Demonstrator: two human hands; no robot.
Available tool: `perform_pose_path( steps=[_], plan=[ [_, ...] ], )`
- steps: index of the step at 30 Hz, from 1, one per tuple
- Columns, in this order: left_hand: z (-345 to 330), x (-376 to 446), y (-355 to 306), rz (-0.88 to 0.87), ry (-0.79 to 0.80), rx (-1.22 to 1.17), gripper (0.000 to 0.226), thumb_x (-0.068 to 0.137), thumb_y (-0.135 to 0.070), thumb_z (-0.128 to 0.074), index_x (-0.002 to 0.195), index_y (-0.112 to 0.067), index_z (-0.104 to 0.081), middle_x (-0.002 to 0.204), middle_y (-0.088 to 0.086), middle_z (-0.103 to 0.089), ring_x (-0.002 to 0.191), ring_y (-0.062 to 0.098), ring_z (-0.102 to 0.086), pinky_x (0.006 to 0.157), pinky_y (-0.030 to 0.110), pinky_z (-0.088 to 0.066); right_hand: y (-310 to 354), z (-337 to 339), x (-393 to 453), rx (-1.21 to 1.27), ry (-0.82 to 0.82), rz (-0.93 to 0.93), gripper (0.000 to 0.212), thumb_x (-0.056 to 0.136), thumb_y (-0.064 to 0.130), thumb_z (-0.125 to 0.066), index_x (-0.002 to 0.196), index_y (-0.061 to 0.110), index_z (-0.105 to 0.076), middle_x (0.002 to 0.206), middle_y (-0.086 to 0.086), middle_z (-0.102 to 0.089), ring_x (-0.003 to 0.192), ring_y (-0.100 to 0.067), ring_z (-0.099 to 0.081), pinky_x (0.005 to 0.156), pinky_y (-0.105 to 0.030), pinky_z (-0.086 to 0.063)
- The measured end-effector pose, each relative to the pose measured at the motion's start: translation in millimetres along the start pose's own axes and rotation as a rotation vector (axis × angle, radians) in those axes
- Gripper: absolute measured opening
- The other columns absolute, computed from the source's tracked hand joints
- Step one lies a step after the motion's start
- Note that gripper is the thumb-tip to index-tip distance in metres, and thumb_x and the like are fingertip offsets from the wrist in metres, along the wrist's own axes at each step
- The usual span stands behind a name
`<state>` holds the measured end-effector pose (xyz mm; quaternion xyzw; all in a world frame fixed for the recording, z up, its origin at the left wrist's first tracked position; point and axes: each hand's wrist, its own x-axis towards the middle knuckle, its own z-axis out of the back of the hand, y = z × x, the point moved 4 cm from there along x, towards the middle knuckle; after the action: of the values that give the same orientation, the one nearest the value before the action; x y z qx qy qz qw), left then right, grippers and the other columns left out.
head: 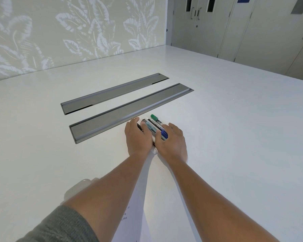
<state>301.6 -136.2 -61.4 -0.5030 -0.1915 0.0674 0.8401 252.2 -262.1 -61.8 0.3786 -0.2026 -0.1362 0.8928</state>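
A small bunch of marker pens (pixel 151 126) lies side by side on the white table (pixel 234 137), just in front of the nearer grey lid. One pen has a green cap (pixel 154 117) at its far end; another has a blue cap (pixel 164 134) pointing toward me. My left hand (pixel 137 137) lies palm down against the left side of the bunch, fingers touching the pens. From the other side, my right hand (pixel 172 141) presses in with its thumb beside the blue cap. The pens' near ends are hidden between the hands.
Two long grey flap lids are set into the tabletop, one nearer (pixel 129 110) and one farther (pixel 112 92). A printed sheet of paper (pixel 129 217) lies under my forearms. A translucent object (pixel 77 189) sits by my left elbow. Doors stand beyond the table's far right edge.
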Motion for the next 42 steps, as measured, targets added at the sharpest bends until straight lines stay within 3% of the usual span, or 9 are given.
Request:
perform_pose_path(
  steps=[11,16,22,28,31,35,37,40,42],
  plan=[
    [2.5,-1.0,-1.0,-0.016,-0.001,0.02,0.039,0.101,-0.032,-0.038,0.133,-0.014,-0.053,0.132,0.002,-0.055,0.129,0.018,-0.045,0.103,0.025,-0.035,-0.4,0.3,-1.0,0.024,-0.023,0.019,0.04,0.09,0.041,-0.053,0.127,0.027,-0.063,0.145,0.003,-0.05,0.136,-0.013,-0.038,0.11,-0.034,-0.037],
    [8.6,-0.3,2.4,0.097,0.036,-0.071,0.046,0.102,-0.038,-0.037,0.141,-0.016,-0.044,0.138,0.002,-0.048,0.127,0.02,-0.049,0.1,0.027,-0.039,0.8,6.4,-5.2,0.077,-0.021,-0.015,0.045,0.09,0.046,-0.054,0.13,0.026,-0.061,0.15,0.004,-0.044,0.143,-0.014,-0.03,0.116,-0.038,-0.032],
    [39.4,3.1,-9.3,0.239,0.134,-0.089,0.059,0.101,-0.036,-0.039,0.153,-0.01,-0.028,0.159,0.008,-0.03,0.145,0.023,-0.03,0.117,0.036,-0.024,1.6,16.5,-18.1,0.147,-0.027,-0.086,0.048,0.091,0.045,-0.056,0.135,0.027,-0.056,0.154,0.007,-0.038,0.146,-0.011,-0.025,0.117,-0.039,-0.029],
    [95.0,10.0,-26.6,0.119,0.201,0.024,0.038,0.094,-0.024,-0.045,0.128,-0.017,-0.06,0.13,-0.001,-0.061,0.119,0.019,-0.057,0.1,0.03,-0.043,41.8,23.5,-45.5,0.097,-0.184,0.17,0.044,0.082,0.047,-0.054,0.113,0.02,-0.069,0.127,0.0,-0.061,0.124,-0.021,-0.051,0.104,-0.039,-0.041],
    [125.6,7.0,-29.8,0.077,0.217,0.089,0.032,0.09,-0.022,-0.049,0.114,-0.022,-0.07,0.114,-0.009,-0.068,0.098,0.011,-0.06,0.088,0.024,-0.045,64.0,21.0,-56.2,0.171,-0.07,0.237,0.03,0.084,0.037,-0.062,0.108,0.021,-0.068,0.118,0.006,-0.061,0.12,-0.015,-0.049,0.101,-0.036,-0.044],
    [163.6,-3.0,-29.0,0.04,0.229,0.17,0.026,0.089,-0.024,-0.052,0.104,-0.026,-0.074,0.104,-0.013,-0.071,0.096,0.011,-0.064,0.086,0.025,-0.05,87.7,14.9,-68.8,0.149,0.217,0.236,0.022,0.088,0.035,-0.064,0.106,0.025,-0.068,0.117,0.013,-0.06,0.119,-0.006,-0.049,0.096,-0.023,-0.041],
    [181.3,-7.7,-25.2,0.056,0.234,0.215,0.022,0.087,-0.028,-0.053,0.096,-0.028,-0.073,0.096,-0.013,-0.071,0.093,0.013,-0.066,0.083,0.027,-0.053,97.2,11.6,-76.8,0.101,0.354,0.223,0.022,0.088,0.038,-0.063,0.107,0.028,-0.067,0.114,0.017,-0.06,0.111,-0.003,-0.053,0.093,-0.024,-0.044],
    [205.2,-15.1,-16.5,0.116,0.284,0.379,0.024,0.086,-0.032,-0.051,0.089,-0.02,-0.071,0.091,-0.004,-0.071,0.09,0.021,-0.066,0.079,0.03,-0.054,109.2,6.2,-92.0,0.044,0.541,0.211,0.024,0.087,0.039,-0.063,0.108,0.028,-0.067,0.105,0.018,-0.063,0.092,-0.003,-0.058,0.084,-0.023,-0.047],
    [218.5,-21.8,-4.2,0.178,0.388,0.573,0.033,0.083,-0.038,-0.046,0.087,-0.013,-0.067,0.097,0.005,-0.07,0.091,0.026,-0.064,0.075,0.03,-0.049,113.7,0.0,-102.7,0.015,0.622,0.205,0.028,0.086,0.039,-0.065,0.111,0.027,-0.067,0.105,0.016,-0.066,0.09,-0.005,-0.063,0.085,-0.024,-0.051]
  ],
)
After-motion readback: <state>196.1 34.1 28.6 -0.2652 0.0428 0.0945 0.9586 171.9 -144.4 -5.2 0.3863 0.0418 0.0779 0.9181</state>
